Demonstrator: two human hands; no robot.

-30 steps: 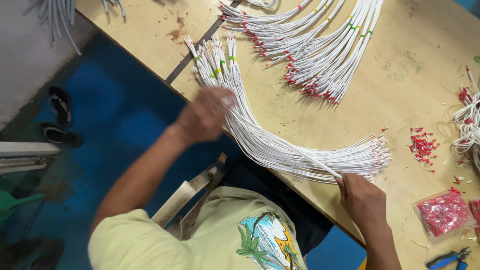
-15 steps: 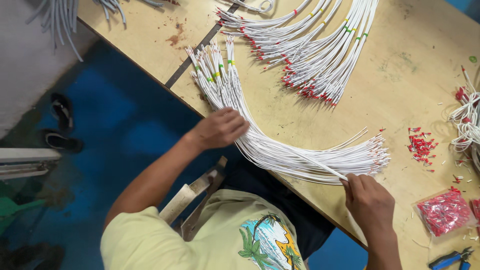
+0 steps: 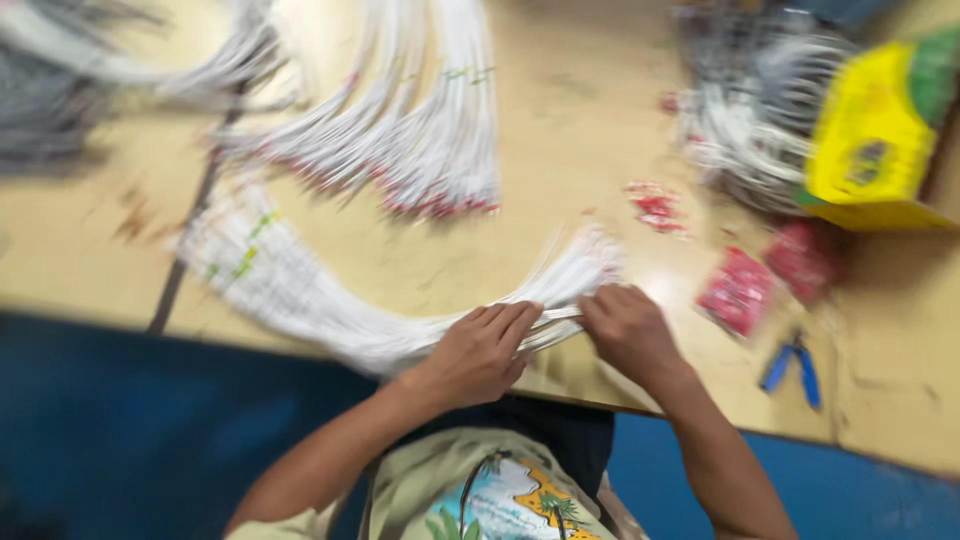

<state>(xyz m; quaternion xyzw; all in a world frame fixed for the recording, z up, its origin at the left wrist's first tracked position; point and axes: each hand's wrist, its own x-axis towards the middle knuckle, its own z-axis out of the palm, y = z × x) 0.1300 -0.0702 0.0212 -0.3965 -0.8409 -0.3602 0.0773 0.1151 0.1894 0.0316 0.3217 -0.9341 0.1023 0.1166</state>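
A pale wooden surface (image 3: 590, 140) carries a curved bundle of white wires (image 3: 330, 300) near its front edge, a second fan of white wires with red tips (image 3: 420, 150) behind it, scattered red connectors (image 3: 655, 207), red packets (image 3: 740, 290), blue-handled pliers (image 3: 795, 365) and a yellow box (image 3: 865, 135) at right, all blurred.

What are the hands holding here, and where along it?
Both the left hand and the right hand grip the curved bundle of white wires near its right-hand end, close together.
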